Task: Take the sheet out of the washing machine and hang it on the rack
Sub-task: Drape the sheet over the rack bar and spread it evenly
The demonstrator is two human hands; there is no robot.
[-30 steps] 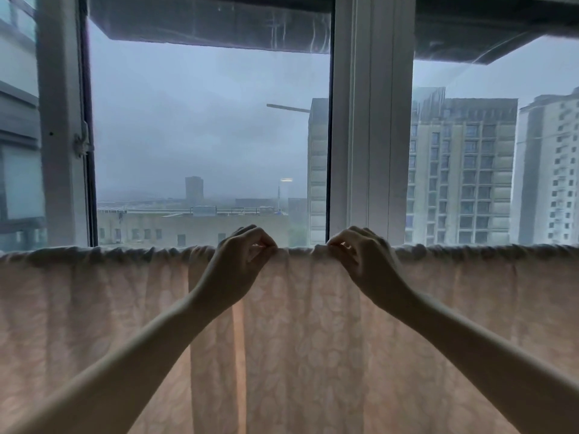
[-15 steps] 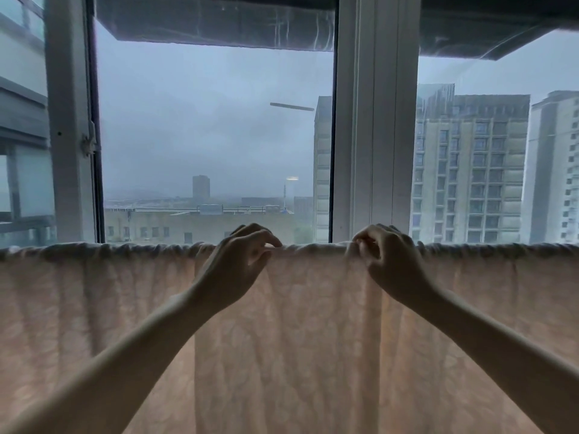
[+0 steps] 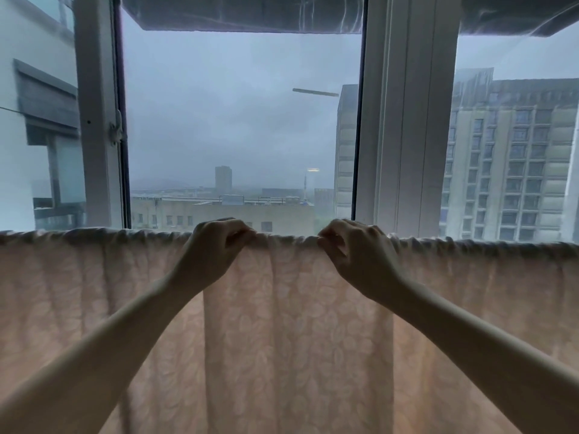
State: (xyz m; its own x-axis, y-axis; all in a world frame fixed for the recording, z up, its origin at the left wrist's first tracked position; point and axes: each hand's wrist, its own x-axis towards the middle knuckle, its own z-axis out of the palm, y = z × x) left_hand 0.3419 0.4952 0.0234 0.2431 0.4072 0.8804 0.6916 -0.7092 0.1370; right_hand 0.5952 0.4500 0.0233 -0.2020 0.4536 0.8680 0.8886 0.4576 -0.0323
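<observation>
A pale pink sheet (image 3: pixel 297 324) with a faint leaf pattern hangs across the whole width of the view, its top edge bunched in small gathers over a rail that the cloth hides. My left hand (image 3: pixel 216 249) pinches the gathered top edge left of centre. My right hand (image 3: pixel 354 252) pinches the same edge right of centre, a short span of fabric between the two hands. Both forearms reach up from the bottom corners. The washing machine is out of view.
Right behind the sheet stands a large window with white frames (image 3: pixel 404 120) and a latch (image 3: pixel 116 130) on the left frame. Tall buildings and grey sky lie beyond the glass.
My right hand has slid back left along the top edge, closing the gap to my left hand. The left hand has stayed at about the same spot.
</observation>
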